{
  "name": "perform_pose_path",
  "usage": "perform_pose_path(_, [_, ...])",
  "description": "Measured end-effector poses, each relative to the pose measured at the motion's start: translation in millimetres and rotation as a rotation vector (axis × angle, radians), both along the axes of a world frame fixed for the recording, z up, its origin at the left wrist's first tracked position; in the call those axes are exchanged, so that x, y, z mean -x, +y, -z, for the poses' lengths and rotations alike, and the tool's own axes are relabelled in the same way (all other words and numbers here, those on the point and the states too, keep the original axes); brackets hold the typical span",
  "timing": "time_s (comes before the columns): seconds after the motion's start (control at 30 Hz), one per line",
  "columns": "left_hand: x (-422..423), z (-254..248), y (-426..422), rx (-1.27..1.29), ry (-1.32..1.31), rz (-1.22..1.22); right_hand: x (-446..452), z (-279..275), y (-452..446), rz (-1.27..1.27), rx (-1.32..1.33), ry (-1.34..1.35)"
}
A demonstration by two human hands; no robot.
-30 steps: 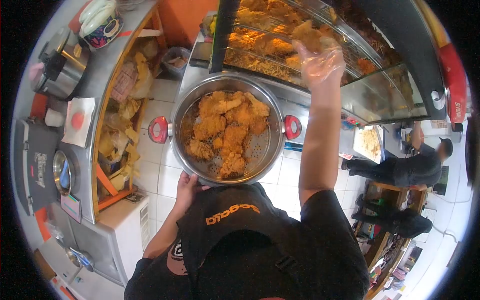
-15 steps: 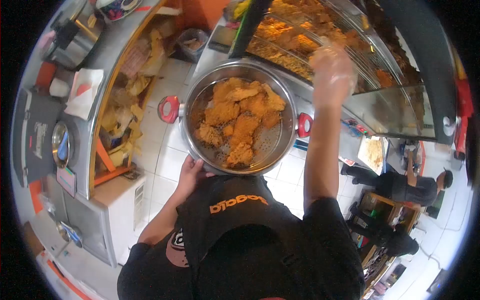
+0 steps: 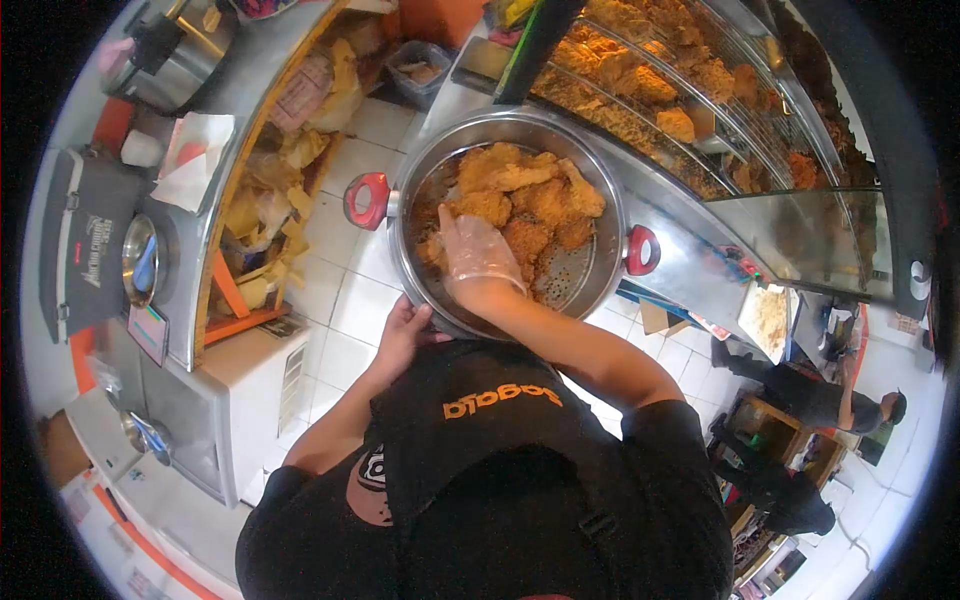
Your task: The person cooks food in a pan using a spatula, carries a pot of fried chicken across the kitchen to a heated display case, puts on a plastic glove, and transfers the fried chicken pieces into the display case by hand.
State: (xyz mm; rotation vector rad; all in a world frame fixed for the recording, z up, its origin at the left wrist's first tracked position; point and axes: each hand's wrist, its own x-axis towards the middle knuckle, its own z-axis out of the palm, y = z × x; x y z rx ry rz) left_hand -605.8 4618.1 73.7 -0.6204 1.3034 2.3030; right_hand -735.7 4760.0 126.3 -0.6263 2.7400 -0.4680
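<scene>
A round steel pot [image 3: 412,272] with a perforated inner tray and red side handles stands in front of my body. Several pieces of breaded fried chicken [image 3: 510,172] lie in it. My left hand [image 3: 403,332] grips the pot's near side low on the left, its fingers partly hidden behind the wall. Inside the pot is my right hand [image 3: 482,255], in a clear plastic glove. Its fingers stretch over the chicken on the left side and touch it; some fingertips are hidden, and no piece appears lifted.
A glass display case [image 3: 800,235] with racks of fried chicken stands at the upper right, beside a steel counter [image 3: 690,240]. Left are a shelf of crumpled packaging [image 3: 300,150] and a white cabinet [image 3: 265,400]. Two people [image 3: 830,395] are at the far right.
My right hand has come down from the display case into the pot, onto the chicken. My left hand stays at the pot's side. The view has shifted slightly.
</scene>
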Motion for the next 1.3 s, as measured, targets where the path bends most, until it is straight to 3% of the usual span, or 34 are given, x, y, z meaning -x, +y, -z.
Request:
perform_pose_path(0.07, [0.0, 2.3, 0.0, -0.004, 0.018, -0.003, 10.1, -11.2, 6.8, -0.053, 0.000, 0.003])
perform_pose_path(0.17, [-0.9, 3.7, 0.8, -0.012, 0.051, -0.005, 26.6, -36.4, 30.5, -0.099, 0.102, -0.268])
perform_pose_path(0.27, [-0.4, 5.2, -0.7, -0.013, 0.060, 0.015, 37.1, -14.9, 53.0, 0.228, 0.509, -0.922])
perform_pose_path(0.3, [0.6, 5.2, -1.7, -0.013, 0.061, 0.028, 39.9, -23.0, 58.0, 0.359, 0.527, -1.054])
perform_pose_path(0.4, [1.0, -5.4, -3.1, 0.025, 0.017, 0.058, 43.3, -26.7, 90.4, 0.675, 0.957, -1.222])
perform_pose_path(0.5, [-1.9, 2.6, -5.2, 0.040, 0.015, 0.072, 36.4, -84.4, 126.8, 0.749, 1.196, -0.954])
perform_pose_path(0.57, [-1.4, 3.7, -2.3, 0.017, 0.038, 0.061, 44.5, -80.1, 171.4, 0.657, 1.469, -0.742])
perform_pose_path(0.63, [0.5, -1.4, -1.6, 0.046, 0.071, 0.071, 54.5, -109.6, 199.8, 0.644, 1.480, -0.503])
perform_pose_path(0.67, [2.4, -3.3, -1.3, 0.067, 0.075, 0.087, 61.4, -137.8, 206.8, 0.686, 1.359, -0.380])
perform_pose_path(0.8, [1.3, -1.5, -2.6, 0.086, 0.076, 0.099, 106.4, -150.5, 247.9, 1.047, 1.625, -0.030])
perform_pose_path(0.9, [0.7, -3.1, -1.4, 0.077, 0.067, 0.078, 139.7, -148.5, 271.4, 0.888, 1.647, 0.162])
perform_pose_path(1.0, [0.3, -10.2, 1.2, 0.081, 0.047, 0.066, 186.3, -147.3, 282.7, 1.155, 1.453, 0.215])
perform_pose_path(1.17, [1.3, -19.5, 5.9, 0.089, 0.083, 0.054, 208.6, -141.1, 280.5, 0.988, 0.836, 0.379])
perform_pose_path(1.23, [2.6, -17.7, 5.5, 0.081, 0.117, 0.063, 192.3, -161.5, 258.7, 0.859, -0.204, 0.526])
perform_pose_path(1.3, [4.9, -17.3, 4.6, 0.122, 0.103, 0.066, 160.4, -142.2, 241.4, 0.892, 0.468, 0.673])
